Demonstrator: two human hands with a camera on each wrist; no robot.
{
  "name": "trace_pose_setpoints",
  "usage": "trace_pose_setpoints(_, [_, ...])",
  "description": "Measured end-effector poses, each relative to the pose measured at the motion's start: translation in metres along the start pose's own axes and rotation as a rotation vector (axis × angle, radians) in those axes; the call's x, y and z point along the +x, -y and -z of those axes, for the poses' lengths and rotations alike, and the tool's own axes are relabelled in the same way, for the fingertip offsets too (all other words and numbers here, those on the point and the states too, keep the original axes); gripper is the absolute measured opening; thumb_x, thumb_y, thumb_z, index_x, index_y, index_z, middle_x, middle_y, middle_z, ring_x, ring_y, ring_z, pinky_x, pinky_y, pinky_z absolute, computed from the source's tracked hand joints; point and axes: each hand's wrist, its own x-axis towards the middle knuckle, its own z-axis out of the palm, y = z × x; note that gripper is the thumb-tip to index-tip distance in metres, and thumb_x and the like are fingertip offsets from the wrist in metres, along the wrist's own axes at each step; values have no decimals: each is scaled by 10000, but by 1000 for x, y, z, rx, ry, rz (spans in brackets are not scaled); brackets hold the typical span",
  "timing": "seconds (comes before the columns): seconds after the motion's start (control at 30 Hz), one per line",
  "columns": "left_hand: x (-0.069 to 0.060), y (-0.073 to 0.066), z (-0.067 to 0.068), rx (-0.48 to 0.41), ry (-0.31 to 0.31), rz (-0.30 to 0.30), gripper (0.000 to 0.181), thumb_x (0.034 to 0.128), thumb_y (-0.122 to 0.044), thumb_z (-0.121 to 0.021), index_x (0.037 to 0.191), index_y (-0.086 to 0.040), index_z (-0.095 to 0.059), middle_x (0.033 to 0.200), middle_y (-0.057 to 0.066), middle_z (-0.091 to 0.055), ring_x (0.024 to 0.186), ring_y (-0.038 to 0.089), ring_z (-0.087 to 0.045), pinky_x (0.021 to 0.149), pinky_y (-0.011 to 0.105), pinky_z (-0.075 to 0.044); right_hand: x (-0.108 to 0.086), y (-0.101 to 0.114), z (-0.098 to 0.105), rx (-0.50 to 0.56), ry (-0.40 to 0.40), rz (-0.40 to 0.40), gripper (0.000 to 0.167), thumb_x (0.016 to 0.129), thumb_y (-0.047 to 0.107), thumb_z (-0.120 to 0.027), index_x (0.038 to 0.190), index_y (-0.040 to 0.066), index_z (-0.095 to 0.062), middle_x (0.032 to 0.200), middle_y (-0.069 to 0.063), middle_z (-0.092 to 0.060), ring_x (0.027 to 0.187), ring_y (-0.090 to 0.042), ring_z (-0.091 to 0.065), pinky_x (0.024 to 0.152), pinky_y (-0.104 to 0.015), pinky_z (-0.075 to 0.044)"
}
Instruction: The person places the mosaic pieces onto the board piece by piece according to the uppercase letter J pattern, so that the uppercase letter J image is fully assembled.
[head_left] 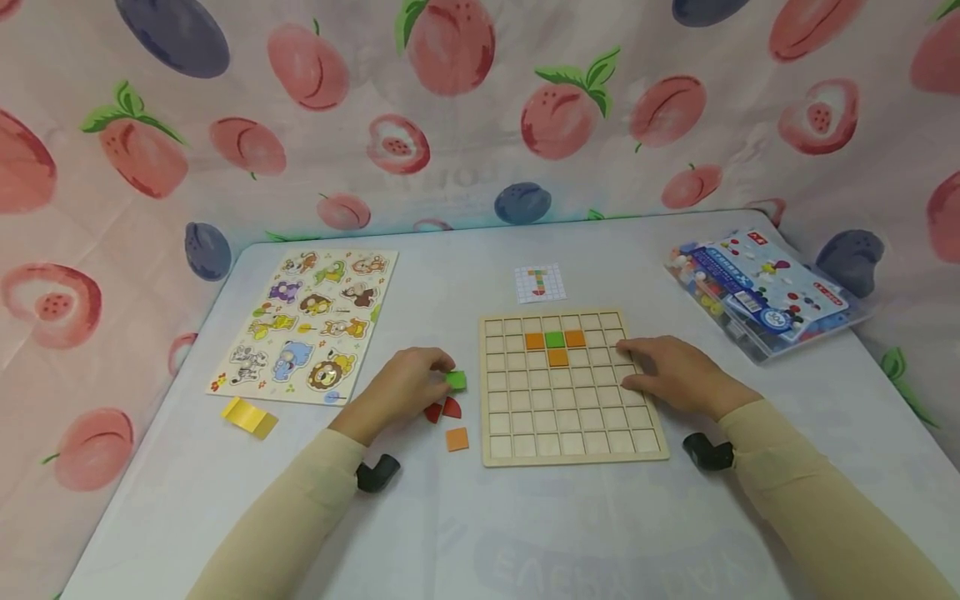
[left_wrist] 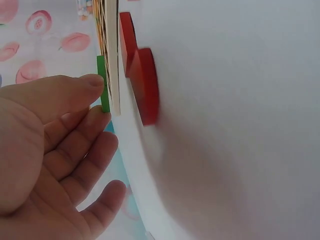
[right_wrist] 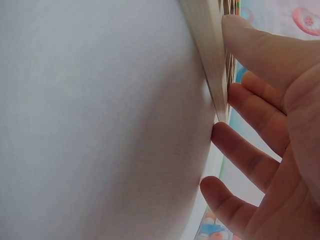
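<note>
Head — held green tile (head_left: 457, 380) part-hidden

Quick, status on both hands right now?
Left hand: closed, pinching a green square tile beside the board.
Right hand: open, fingers resting at the right edge of the wooden grid board.

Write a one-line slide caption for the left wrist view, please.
Left hand pinching a green tile near the wooden board, with two red pieces on the white tabletop.
</note>
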Motion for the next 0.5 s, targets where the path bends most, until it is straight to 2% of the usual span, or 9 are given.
trace_pose_setpoints(0.2, [1, -9, -2, 17, 8, -10, 248, 898, -139, -733, 1140, -90, -715, 1127, 26, -695, 1078, 212, -591, 988, 388, -477, 1, 0, 0, -6, 2, 8, 606, 940, 297, -709, 1429, -5, -518, 1407, -258, -524, 1295, -476, -456, 1061, -606, -344])
trace_pose_setpoints(0.37, [4, -15, -5, 34, 6, -47, 243, 900, -157, -741, 1135, -96, -715, 1129, 23, -696, 1087, 204, -594, 989, 375, -472, 0, 0, 0, -1, 2, -5, 599, 937, 278, -714, 1430, -2, -519, 1409, -255, -524, 1301, -472, -453, 1068, -604, -340])
trace_pose_setpoints(0.43, [6, -17, -7, 37, 3, -75, 241, 899, -159, -747, 1129, -96, -716, 1127, 23, -696, 1073, 199, -597, 956, 357, -486, 0, 0, 0, -2, -1, -2, 596, 937, 271, -714, 1429, -4, -520, 1406, -255, -526, 1300, -473, -455, 1067, -603, -341])
trace_pose_setpoints(0.5, [7, -19, -9, 25, 9, -89, 237, 899, -154, -747, 1127, -97, -714, 1131, 28, -691, 1022, 197, -592, 862, 338, -523, 0, -1, 0, -3, -1, -1, 594, 937, 269, -714, 1429, -1, -521, 1405, -252, -528, 1300, -471, -457, 1066, -603, -344])
